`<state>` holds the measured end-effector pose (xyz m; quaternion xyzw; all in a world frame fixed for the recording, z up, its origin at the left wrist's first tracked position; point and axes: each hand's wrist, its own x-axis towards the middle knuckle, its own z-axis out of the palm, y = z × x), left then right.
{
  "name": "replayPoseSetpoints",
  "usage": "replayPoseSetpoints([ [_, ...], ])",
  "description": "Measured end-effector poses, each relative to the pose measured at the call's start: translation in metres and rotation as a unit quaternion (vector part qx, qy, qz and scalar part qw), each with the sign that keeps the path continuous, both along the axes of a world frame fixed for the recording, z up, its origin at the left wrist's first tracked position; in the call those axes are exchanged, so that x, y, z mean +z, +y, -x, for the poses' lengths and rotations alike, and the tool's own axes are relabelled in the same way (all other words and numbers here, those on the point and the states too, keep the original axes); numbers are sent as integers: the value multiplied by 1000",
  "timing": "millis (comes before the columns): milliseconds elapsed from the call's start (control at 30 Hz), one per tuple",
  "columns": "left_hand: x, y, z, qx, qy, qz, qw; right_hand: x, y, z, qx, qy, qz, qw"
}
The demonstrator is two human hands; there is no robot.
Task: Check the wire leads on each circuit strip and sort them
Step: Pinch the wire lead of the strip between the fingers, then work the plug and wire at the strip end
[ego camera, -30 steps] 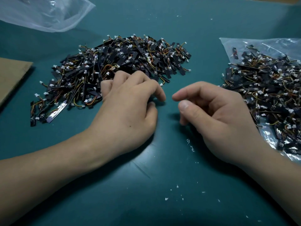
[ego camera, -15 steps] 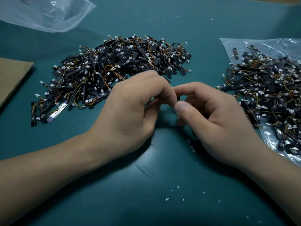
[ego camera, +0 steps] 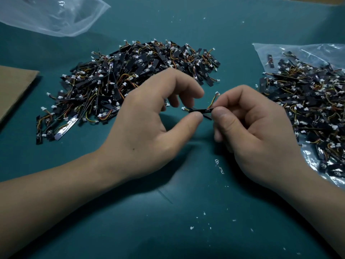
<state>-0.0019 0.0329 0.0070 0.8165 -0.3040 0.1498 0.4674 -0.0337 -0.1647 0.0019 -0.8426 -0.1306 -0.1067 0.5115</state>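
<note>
Between my hands I hold one black circuit strip (ego camera: pixel 200 110) level above the teal mat. My right hand (ego camera: pixel 253 128) pinches its right end between thumb and forefinger. An orange and yellow wire lead (ego camera: pixel 212 100) curves up from that end to a small white connector. My left hand (ego camera: pixel 149 120) touches the strip's left part from below with its thumb tip, while its curled fingers hover just above, off the strip. A big heap of strips (ego camera: pixel 130 81) lies behind my left hand. A second heap (ego camera: pixel 308 109) lies to the right on a clear plastic bag.
A clear plastic bag (ego camera: pixel 52 17) with nothing visible inside lies at the back left. A sheet of brown cardboard (ego camera: pixel 15 86) sits at the left edge. Small white flecks (ego camera: pixel 205 221) are scattered over the teal mat (ego camera: pixel 168 212) near me.
My left hand came off the left heap with a strip and met my right hand. The right hand now pinches the strip, and the left fingers have lifted off it.
</note>
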Motion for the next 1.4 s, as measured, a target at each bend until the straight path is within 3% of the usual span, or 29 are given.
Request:
replayPoseSetpoints([
  [167, 1, -1, -4, 0, 66, -7, 998, 2, 1, 0, 3, -15, -32, 999],
  [567, 0, -1, -4, 15, 46, 15, 999, 4, 3, 2, 9, 39, -73, 997],
  [700, 0, -1, -3, 8, 40, 16, 999, 5, 3, 1, 22, 62, -39, 997],
  [900, 2, -1, -3, -41, 126, 8, 991, 9, 1, 1, 33, 54, -52, 997],
  [1400, 6, 0, -1, -89, 157, -29, 983, 9, 1, 4, 44, 31, 13, 998],
])
